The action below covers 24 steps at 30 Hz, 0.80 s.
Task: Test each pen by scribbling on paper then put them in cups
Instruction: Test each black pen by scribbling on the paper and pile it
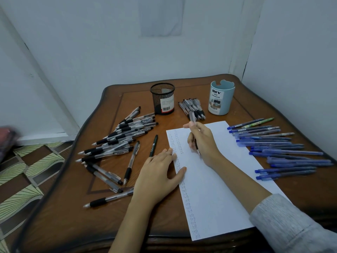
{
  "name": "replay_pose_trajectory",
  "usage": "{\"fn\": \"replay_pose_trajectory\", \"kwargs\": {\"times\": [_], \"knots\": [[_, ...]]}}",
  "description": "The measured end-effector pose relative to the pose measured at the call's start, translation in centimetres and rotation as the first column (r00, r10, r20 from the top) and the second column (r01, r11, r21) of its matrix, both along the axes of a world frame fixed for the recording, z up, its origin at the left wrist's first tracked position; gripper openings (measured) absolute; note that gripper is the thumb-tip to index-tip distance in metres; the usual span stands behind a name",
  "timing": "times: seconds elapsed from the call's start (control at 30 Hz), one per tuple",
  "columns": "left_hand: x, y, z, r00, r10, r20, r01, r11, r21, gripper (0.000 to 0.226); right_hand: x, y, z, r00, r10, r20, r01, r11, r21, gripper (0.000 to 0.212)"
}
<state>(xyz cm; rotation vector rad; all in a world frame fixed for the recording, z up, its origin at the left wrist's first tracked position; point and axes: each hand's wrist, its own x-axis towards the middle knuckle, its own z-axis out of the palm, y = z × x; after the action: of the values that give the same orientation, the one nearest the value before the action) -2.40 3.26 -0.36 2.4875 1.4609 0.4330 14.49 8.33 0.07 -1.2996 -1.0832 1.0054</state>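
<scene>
To the left of the left hand (160, 172), a loose pile of clear-barrelled pens with black rubber grips (118, 141) lies on the brown wooden tabletop (73, 216). The left hand lies open, fingers flat, pressing the left edge of the white paper sheet (218, 189). The sheet is thin and light and would likely slide without this hold. Beyond the left hand stands a black wire-mesh cup (162, 99). The right hand (202, 143) pinches one clear black-grip pen (192, 117) low on its barrel, with the tip at the paper beside columns of small handwriting. The pen is judged light, rigid and smooth-barrelled; take hold at the rubber sleeve, where slip is least. Beyond the right hand stands a pale blue plastic cup (221, 100), and to the hand's right lie rows of blue pens (282, 152).
</scene>
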Motion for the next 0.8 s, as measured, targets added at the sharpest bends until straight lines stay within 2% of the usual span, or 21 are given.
{"fn": "replay_pose_trajectory", "kwargs": {"times": [0.13, 0.3, 0.47, 0.63, 0.8], "knots": [[-0.01, 0.03, 0.06, 1.0, 0.001, -0.001, -0.001, 1.0, -0.009, 0.058, 0.0, 0.01, -0.07, 1.0, 0.005, 0.007, -0.005, 1.0, -0.006, 0.026], [0.02, 0.01, 0.08, 1.0, 0.001, -0.003, -0.001, 1.0, -0.02, 0.058, 0.07, 0.07, -0.37, 0.995, -0.021, 0.102, 0.017, 0.999, 0.044, 0.031], [0.02, -0.08, 0.12, 1.0, 0.005, 0.003, -0.004, 1.0, -0.017, 0.057, 0.02, 0.09, -0.06, 0.999, -0.015, 0.037, 0.015, 1.0, 0.001, 0.032], [0.04, -0.06, 0.21, 1.0, 0.008, -0.006, -0.008, 1.0, -0.029, 0.058, 0.04, -0.11, -0.13, 0.993, 0.0, 0.119, -0.003, 1.0, 0.022, 0.029], [0.08, -0.07, 0.23, 1.0, 0.012, -0.01, -0.012, 0.999, -0.03, 0.059, -0.23, -0.13, 0.18, 0.997, 0.034, 0.072, -0.033, 0.999, -0.01, 0.028]]}}
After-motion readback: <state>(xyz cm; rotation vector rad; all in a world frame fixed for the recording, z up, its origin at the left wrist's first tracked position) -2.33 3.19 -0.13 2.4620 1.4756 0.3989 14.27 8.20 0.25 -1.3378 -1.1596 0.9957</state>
